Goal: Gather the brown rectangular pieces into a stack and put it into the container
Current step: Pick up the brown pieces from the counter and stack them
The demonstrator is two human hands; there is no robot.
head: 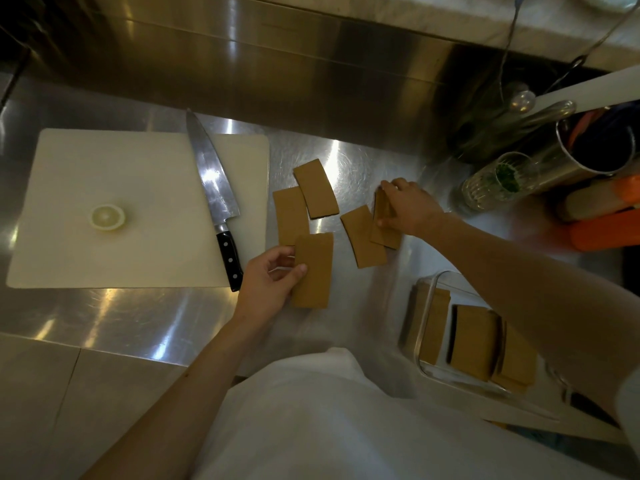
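Several brown rectangular pieces lie on the steel counter. My left hand (270, 278) grips the nearest piece (313, 271) by its left edge. Above it lie a second piece (290, 216) and a third (316, 192), partly overlapping. My right hand (408, 209) pinches a small stack of pieces (384, 223) held on edge, beside a flat piece (363, 237). The clear container (429, 299) at the lower right holds more brown pieces (474, 341); my right forearm covers part of it.
A white cutting board (104, 209) at the left carries a chef's knife (214, 192) and a lemon slice (108, 217). A glass (498, 181), a metal cylinder (595, 147) and orange items (606, 230) crowd the right. A steel backsplash rises behind.
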